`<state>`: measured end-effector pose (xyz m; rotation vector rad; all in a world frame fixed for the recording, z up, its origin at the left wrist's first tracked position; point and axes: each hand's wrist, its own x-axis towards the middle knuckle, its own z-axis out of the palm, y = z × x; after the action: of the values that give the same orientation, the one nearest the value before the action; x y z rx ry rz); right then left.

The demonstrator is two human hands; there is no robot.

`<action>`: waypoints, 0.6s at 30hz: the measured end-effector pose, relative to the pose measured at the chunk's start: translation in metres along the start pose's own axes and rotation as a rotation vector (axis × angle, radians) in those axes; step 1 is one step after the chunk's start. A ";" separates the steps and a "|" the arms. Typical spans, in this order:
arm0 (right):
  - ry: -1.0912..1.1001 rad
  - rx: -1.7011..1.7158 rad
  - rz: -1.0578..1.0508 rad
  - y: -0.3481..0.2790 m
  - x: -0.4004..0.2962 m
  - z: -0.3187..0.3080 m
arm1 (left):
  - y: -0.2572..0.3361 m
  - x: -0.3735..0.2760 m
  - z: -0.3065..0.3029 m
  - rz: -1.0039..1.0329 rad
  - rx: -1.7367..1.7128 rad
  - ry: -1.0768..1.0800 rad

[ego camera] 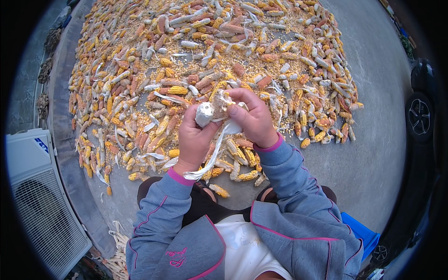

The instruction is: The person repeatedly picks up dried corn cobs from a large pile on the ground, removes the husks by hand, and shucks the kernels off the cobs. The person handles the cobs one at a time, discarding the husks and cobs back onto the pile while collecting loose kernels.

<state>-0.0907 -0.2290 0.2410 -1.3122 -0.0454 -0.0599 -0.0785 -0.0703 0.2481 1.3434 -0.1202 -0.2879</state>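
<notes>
Between my hands, in front of my chest, are pale, mostly bare pieces of corn cob. My left hand (196, 138) grips a whitish cob piece (204, 114) with its end facing up. Close against it, my right hand (254, 117) pinches a second, rough cob part (221, 102) with a few kernels by the fingertips. Whether the two are one broken cob or separate cobs, I cannot tell. A long dry strip of husk (214, 157) hangs from between the hands over my left wrist. Below them lie yellow corn ears (245, 155) and loose kernels.
Ears, bare cobs, husks and kernels (140, 87) cover much of the concrete floor (371, 168). An air-conditioner outdoor unit (38, 203) stands at left, near a heap of bare cobs (117, 259). A blue plastic container (362, 232) and a dark car's wheel (419, 116) are at right.
</notes>
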 end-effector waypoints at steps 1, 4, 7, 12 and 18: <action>-0.002 0.056 0.015 0.000 0.000 0.001 | 0.000 0.000 0.000 -0.001 0.019 0.000; -0.001 0.179 0.047 -0.002 0.000 0.003 | -0.002 -0.001 0.001 -0.001 0.057 0.001; 0.006 0.206 0.047 0.000 0.001 0.002 | -0.005 -0.002 0.003 0.025 0.074 0.003; 0.015 0.215 0.045 0.006 0.002 -0.001 | -0.012 -0.002 0.005 0.062 0.099 -0.002; 0.050 0.160 0.103 0.002 0.003 -0.003 | -0.010 0.001 0.005 0.011 0.172 0.003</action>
<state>-0.0875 -0.2313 0.2386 -1.1508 0.0587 -0.0008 -0.0800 -0.0769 0.2390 1.5137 -0.1525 -0.2709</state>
